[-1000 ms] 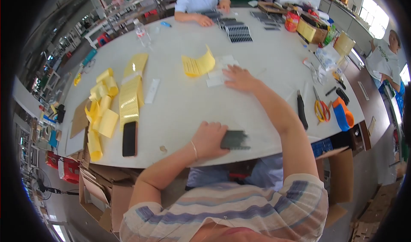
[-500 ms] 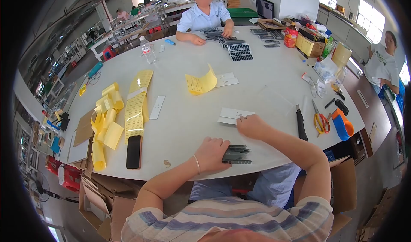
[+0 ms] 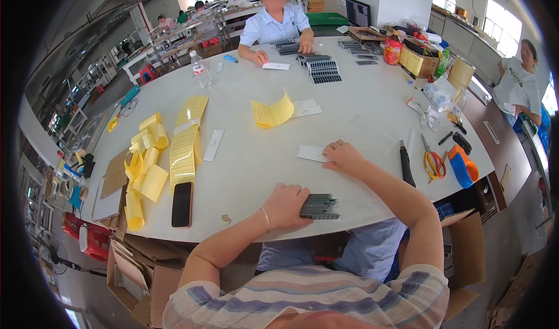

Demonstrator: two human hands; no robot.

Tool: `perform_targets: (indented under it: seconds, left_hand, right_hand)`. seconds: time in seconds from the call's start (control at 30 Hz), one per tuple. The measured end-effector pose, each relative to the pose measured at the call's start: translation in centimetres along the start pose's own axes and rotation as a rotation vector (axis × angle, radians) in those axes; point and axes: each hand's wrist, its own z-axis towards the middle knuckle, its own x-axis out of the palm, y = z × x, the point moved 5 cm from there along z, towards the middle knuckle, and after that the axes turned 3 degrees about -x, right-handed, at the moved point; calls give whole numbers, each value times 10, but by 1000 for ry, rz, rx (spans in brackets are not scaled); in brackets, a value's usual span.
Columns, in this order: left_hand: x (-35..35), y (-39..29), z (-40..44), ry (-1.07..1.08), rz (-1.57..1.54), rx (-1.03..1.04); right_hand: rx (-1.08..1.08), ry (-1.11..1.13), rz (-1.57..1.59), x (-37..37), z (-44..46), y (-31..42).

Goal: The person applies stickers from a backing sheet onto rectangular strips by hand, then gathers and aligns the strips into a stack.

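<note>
Near the front edge of the table, my left hand is closed around the left end of a stack of thin dark strips. Farther forward and to the right, my right hand has its fingers bent over the right end of a flat white card, whose left part shows. Beyond the hands, a yellow sticker sheet with a curled edge lies partly over more white cards.
Left are yellow sticker strips, a phone, a white strip and a water bottle. Right are a black-handled cutter, scissors and an orange-blue tape dispenser. Opposite, a co-worker sits by dark panels.
My right hand has shifted slightly forward and opened out over the white card; a second white edge there no longer shows. A white strip now lies at the co-worker's hand. My left hand stays put.
</note>
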Motion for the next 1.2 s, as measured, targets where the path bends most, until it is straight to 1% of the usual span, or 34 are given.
perform_targets:
  seconds: [0.03, 0.1, 0.13, 0.2, 0.23, 0.3, 0.33, 0.4, 0.43, 0.47, 0.5, 0.53, 0.57, 0.63, 0.67, 0.7, 0.73, 0.77, 0.83, 0.9, 0.93, 1.0, 1.07, 1.13, 1.2]
  left_hand:
    - [-1, 0, 0, -3, -4, 2]
    - [0, 1, 1, 33, -4, -5]
    - [1, 1, 1, 35, -9, -1]
    - [0, 1, 1, 6, 10, 16]
    - [0, -1, 1, 7, 7, 18]
    - [0, 0, 1, 98, 6, -59]
    - [0, 0, 1, 93, 3, -59]
    - [-8, -5, -3, -133, 108, 61]
    - [-9, -6, -3, -132, 102, 62]
    - [-13, -9, -4, -152, 103, 61]
    - [-15, -10, -4, -172, 102, 60]
    - [-14, -9, -3, -172, 95, 60]
    - [-13, -8, -3, -172, 104, 69]
    - [-13, -6, -2, -172, 109, 78]
    - [-6, -2, 1, -24, 46, 13]
    - [1, 2, 2, 125, -16, -51]
    - [3, 4, 4, 124, -22, -48]
    - [4, 5, 5, 100, -25, -14]
    - [7, 7, 14, 84, -30, 25]
    - [8, 1, 30, 39, 11, 50]
    - [10, -2, 41, 43, 11, 33]
    - [11, -8, 60, 75, 21, 7]
    - [15, -11, 72, 143, 47, -16]
    - [12, -14, 68, 138, 62, -3]
    - [11, -10, 63, 121, 114, -22]
  right_hand:
    - [0, 4, -4, -2, 1, -1]
    - [72, 172, 43, 0, 5, -3]
    - [77, 176, 43, -3, 7, -1]
    - [68, 344, -70, -3, 9, 6]
    - [70, 347, -70, -1, 8, 10]
    - [123, 289, -4, 2, 6, 19]
    - [122, 292, -8, 3, 3, 23]
    - [31, 246, 115, -12, 0, 48]
    - [41, 254, 221, -22, -3, 57]
    - [45, 260, 222, -25, -6, 59]
    - [81, 323, 437, -24, -10, 61]
    - [118, 383, 652, -22, -15, 62]
    - [122, 389, 652, -20, -20, 62]
    - [235, 388, 907, -10, -35, 60]
    - [240, 392, 907, -10, -41, 64]
    - [346, 331, 991, -11, -48, 64]
    - [452, 267, 1072, -11, -56, 63]
    - [458, 269, 1070, -9, -65, 67]
    - [455, -45, 1111, -15, -79, 66]
    - [605, -149, 1113, -18, -90, 62]
    - [644, -251, 1121, -16, -96, 56]
    - [739, -372, 1096, -24, -101, 46]
    - [799, -439, 1123, -27, -104, 42]
    - [837, -421, 1081, -25, -108, 45]
    - [782, -503, 1046, -26, -103, 51]
